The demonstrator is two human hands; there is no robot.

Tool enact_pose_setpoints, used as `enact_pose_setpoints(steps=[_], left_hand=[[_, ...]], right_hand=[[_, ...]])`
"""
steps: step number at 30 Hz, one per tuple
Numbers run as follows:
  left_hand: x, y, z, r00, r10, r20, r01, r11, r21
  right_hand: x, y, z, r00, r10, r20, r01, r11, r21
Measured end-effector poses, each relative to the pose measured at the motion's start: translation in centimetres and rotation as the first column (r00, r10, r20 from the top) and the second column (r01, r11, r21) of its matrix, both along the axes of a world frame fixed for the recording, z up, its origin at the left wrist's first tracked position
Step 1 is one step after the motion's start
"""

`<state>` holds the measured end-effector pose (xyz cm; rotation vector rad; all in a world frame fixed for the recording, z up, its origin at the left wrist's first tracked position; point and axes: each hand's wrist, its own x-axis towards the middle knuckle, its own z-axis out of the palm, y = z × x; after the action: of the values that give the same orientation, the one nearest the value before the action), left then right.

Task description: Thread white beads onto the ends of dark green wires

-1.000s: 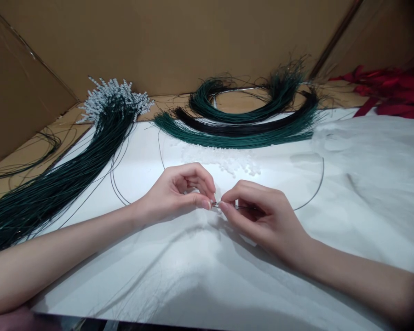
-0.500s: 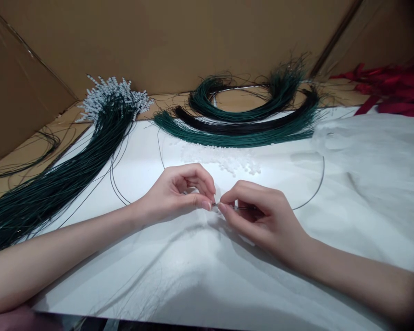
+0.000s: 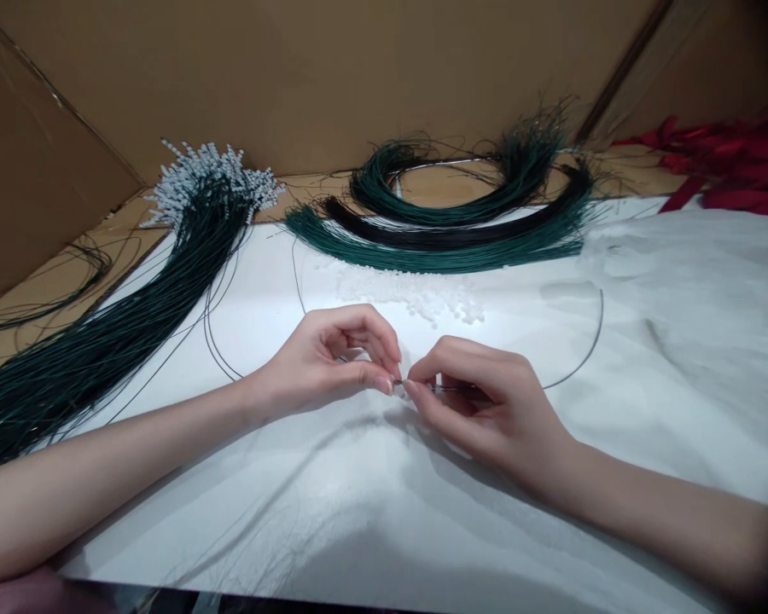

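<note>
Closer together now, two strands of the wire look like one, as though drawn tight. My left hand and right hand pinch it with thumb and fingers, over white paper near white beads; brown cardboard stands behind.

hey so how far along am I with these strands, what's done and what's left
The bundle with white beaded tips looks done. In hand is a thin dark strand, pinched by the left hand and right hand. Loose white beads and plain green strands seem left; I can't count them.
</note>
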<state>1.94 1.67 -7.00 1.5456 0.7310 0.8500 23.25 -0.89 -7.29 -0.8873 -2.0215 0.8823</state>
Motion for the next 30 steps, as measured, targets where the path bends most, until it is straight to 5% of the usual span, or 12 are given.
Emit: enact_pose_setpoints(steps=[30], left_hand=[[0.30,-0.15,0.01,0.998,0.016,0.061,-0.010,0.994,-0.107]], right_hand=[[-0.02,-0.32,0.32,0.999,-0.043,-0.029,0.044,0.998,0.051]])
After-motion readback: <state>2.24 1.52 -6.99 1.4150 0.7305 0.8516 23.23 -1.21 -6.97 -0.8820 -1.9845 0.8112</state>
